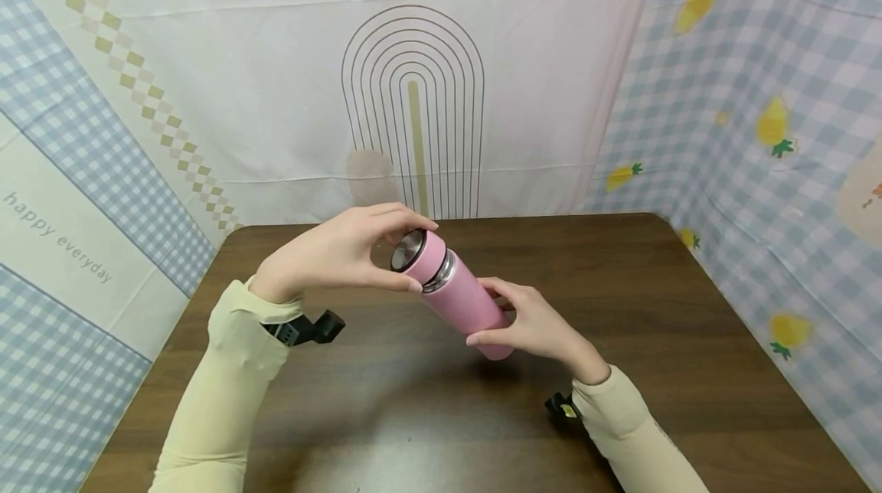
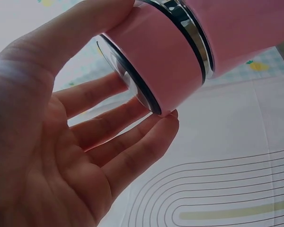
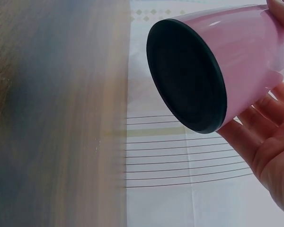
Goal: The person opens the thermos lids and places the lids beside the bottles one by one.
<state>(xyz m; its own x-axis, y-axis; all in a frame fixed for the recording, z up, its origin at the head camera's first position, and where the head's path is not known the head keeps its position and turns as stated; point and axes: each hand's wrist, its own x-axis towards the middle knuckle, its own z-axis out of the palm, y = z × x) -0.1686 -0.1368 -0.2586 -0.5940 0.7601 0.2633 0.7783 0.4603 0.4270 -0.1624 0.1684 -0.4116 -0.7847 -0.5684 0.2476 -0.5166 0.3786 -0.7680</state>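
Note:
A pink vacuum flask is held tilted above the table, its lid end up and to the left. My left hand grips the pink lid between thumb and fingertips, the palm standing off its silver top. Between lid and body shows a shiny metal neck; whether the lid is loose on it I cannot tell. Lower down, my right hand holds the body, thumb on the near side and fingers around the far side. The right wrist view shows the flask's black base facing the camera.
Below the hands lies a dark brown wooden table. A patterned cloth hangs behind it and along both sides. Each wrist carries a small black camera, such as the left one.

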